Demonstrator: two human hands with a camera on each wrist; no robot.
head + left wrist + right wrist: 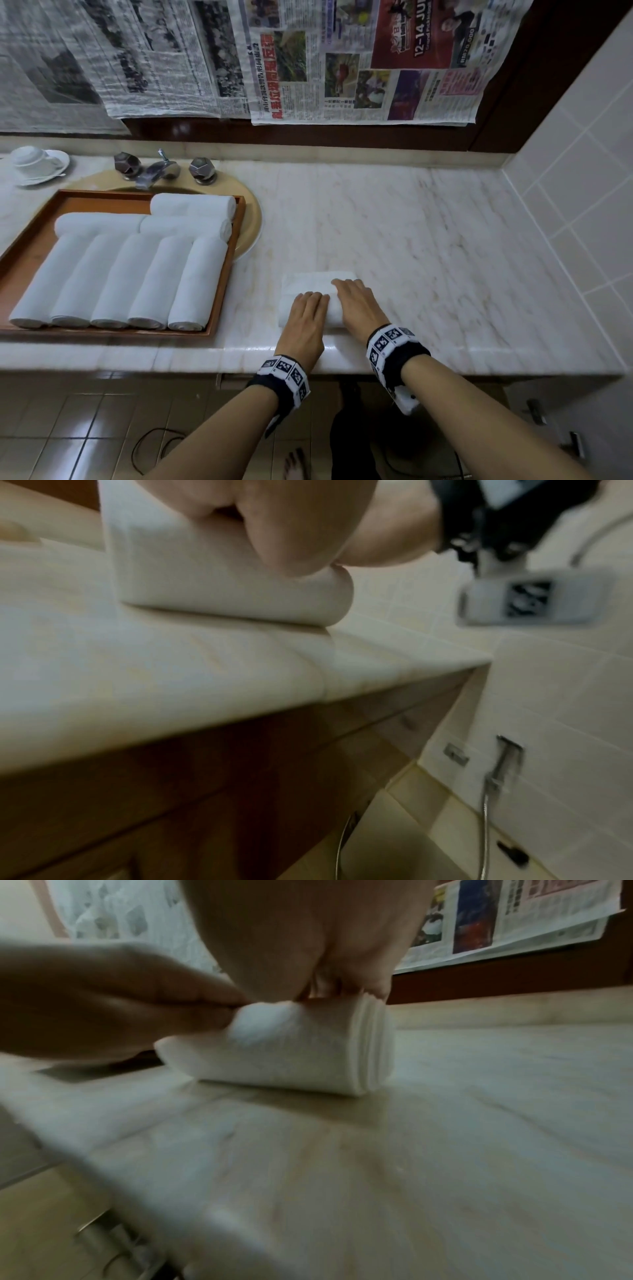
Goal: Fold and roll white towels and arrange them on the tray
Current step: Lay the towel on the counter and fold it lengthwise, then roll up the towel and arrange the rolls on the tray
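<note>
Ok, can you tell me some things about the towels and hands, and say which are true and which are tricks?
1. Both hands rest on the towel being rolled. True: the left hand and the right hand lie on it.
2. The wooden tray holds eight rolled towels. True.
3. The tray is empty. False: it is nearly full of rolls.
4. The towel being rolled lies inside the sink. False: it lies on the marble counter.
5. A cup on a saucer sits left of the tap. True.

Bathroom, marble vanity counter [411, 222], basin tap [161, 169], tiled wall [582, 171]
</note>
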